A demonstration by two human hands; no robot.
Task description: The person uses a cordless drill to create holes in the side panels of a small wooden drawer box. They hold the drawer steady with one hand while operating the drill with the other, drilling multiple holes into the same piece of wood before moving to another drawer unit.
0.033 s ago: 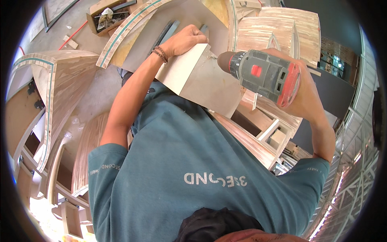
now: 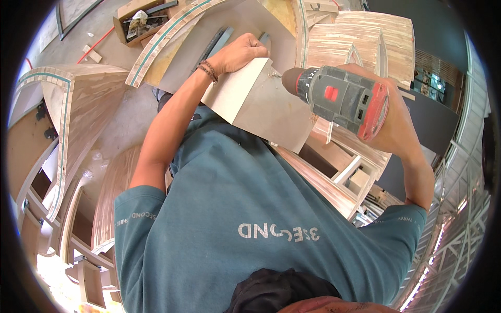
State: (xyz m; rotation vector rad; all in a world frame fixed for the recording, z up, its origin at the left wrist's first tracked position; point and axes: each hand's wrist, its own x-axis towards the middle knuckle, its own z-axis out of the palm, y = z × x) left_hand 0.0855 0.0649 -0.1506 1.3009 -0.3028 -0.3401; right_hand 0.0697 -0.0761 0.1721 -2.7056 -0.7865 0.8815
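A cordless drill (image 2: pixel 342 99), grey and black with red parts, is gripped by my right hand (image 2: pixel 391 128), which is mostly hidden behind the drill body. Its chuck points left, and a bit meets the pale wooden box (image 2: pixel 276 107) near its far corner, with some shavings there. My left hand (image 2: pixel 241 53), closed with a beaded bracelet at the wrist, holds the box at its far upper edge. The curled fingertips are hidden. The box is tilted in front of my body, one light face toward me and a greyer face on the right.
Curved wooden cabinet pieces (image 2: pixel 99 99) with a teal edge stripe stand at left. Another curved panel (image 2: pixel 175 36) lies beyond my left hand. A cardboard box (image 2: pixel 121 30) with scraps sits on the floor far left. Unfinished slatted wooden parts (image 2: pixel 399 31) stand far right.
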